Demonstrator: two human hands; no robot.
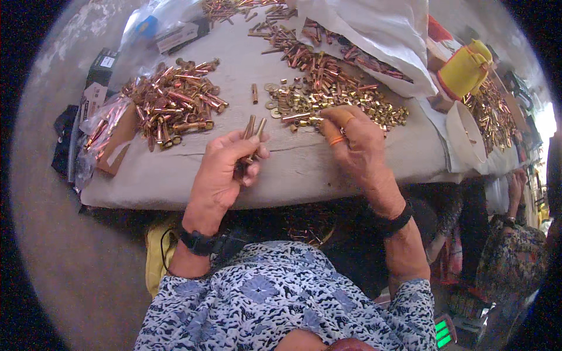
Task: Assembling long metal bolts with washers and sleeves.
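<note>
My left hand (225,161) is closed around a few brass-coloured bolts (254,130), their shanks sticking up between thumb and fingers. Out to the right, my right hand (357,137), with orange bands on its fingers, is bent down at the edge of a pile of small gold nuts (386,111). Its fingertips are bunched, and what they pinch is hidden. A gold threaded rod (300,116) lies right by those fingertips. Several flat washers (275,112) lie at the left side of the nuts. A single copper-coloured sleeve (254,93) rests between the piles.
A heap of bolts with heads (175,99) covers the table's left, beside an open cardboard box (117,137). Copper-coloured sleeves (322,70) spill from a white sack (374,35). At the right are a yellow container (465,70), a white bowl (465,131) and more bolts (492,114).
</note>
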